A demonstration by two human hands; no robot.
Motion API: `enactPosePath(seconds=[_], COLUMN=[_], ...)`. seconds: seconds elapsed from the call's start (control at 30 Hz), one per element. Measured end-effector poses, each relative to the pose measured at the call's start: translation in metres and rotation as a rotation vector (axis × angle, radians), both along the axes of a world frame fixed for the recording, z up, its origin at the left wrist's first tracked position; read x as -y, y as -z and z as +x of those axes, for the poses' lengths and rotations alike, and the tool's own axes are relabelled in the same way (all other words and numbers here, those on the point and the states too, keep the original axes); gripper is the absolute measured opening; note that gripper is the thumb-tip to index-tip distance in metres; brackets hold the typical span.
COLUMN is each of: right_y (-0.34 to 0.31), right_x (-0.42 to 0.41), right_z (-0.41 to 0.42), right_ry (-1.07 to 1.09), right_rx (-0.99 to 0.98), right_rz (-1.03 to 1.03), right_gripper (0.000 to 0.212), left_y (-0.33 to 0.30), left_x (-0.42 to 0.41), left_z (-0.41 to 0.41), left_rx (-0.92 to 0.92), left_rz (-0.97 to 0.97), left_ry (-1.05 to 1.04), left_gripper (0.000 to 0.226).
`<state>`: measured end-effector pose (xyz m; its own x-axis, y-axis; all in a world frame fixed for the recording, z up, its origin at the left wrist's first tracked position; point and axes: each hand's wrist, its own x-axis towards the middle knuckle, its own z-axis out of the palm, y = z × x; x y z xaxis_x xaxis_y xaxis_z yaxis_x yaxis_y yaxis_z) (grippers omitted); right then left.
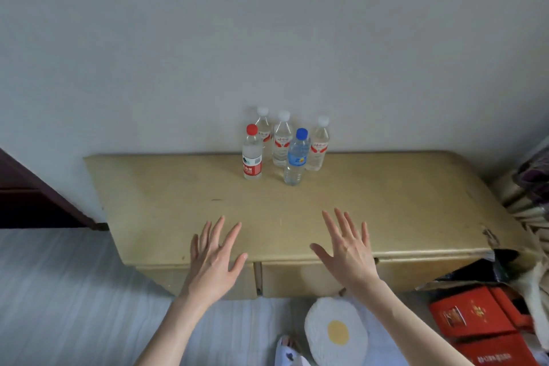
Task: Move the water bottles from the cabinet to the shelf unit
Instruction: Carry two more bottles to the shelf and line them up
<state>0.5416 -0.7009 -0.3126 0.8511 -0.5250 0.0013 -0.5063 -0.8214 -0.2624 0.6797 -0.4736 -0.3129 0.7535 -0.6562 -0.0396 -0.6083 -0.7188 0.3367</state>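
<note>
Bottles, five in all, are stood upright in a tight cluster at the back of the cabinet (386,202), close to the wall (267,38); none has yet been lifted, and no shelf unit is seen. Relative to the cabinet's front edge, where both hands are held, the cluster lies straight ahead and farther back, its long axes vertical. The left hand (215,258) and right hand (346,252) are spread flat, fingers splayed and empty, palms down over that edge. The red-capped bottle (252,154) is set front-left in the cluster and is judged nearer the left hand; the blue-capped bottle (296,159) is set front-right, nearer the right hand. Three white-capped bottles (281,142) are ranged behind them. The bottles are clear, smooth plastic cylinders with paper-like labels; a side grasp around the body is probably called for. The cabinet top is a worn, matte, yellowish surface with rounded corners.
</note>
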Motion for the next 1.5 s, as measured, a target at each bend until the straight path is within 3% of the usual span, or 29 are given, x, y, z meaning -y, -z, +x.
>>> enactPosePath(seconds=[0.3,0.7,0.97,1.13,1.33,1.5], right_y=[-0.058,-0.05,-0.013,-0.006,-0.005,-0.012], right_x=[0.102,0.197,0.224,0.23,0.232,0.231], right_z=[0.1,0.213,0.247,0.264,0.263,0.236], right_ry=[-0.05,0.097,0.167,0.095,0.139,0.314], right_rx=[-0.025,-0.006,-0.098,-0.086,0.002,0.131], right_rz=[-0.084,0.052,0.237,0.257,0.256,0.338], right_gripper=[0.071,0.058,0.071,0.073,0.034,0.037], left_y=[-0.05,-0.053,-0.033,-0.018,-0.013,-0.034], left_x=[0.116,0.252,0.308,0.316,0.326,0.336], left_z=[0.106,0.233,0.266,0.273,0.28,0.279], left_rx=[0.133,0.156,0.035,-0.073,-0.145,-0.195], left_rz=[-0.121,-0.207,-0.025,0.092,-0.039,-0.215], left_ry=[0.092,0.335,0.361,0.315,0.327,0.324], left_gripper=[0.055,0.054,0.06,0.048,0.036,0.033])
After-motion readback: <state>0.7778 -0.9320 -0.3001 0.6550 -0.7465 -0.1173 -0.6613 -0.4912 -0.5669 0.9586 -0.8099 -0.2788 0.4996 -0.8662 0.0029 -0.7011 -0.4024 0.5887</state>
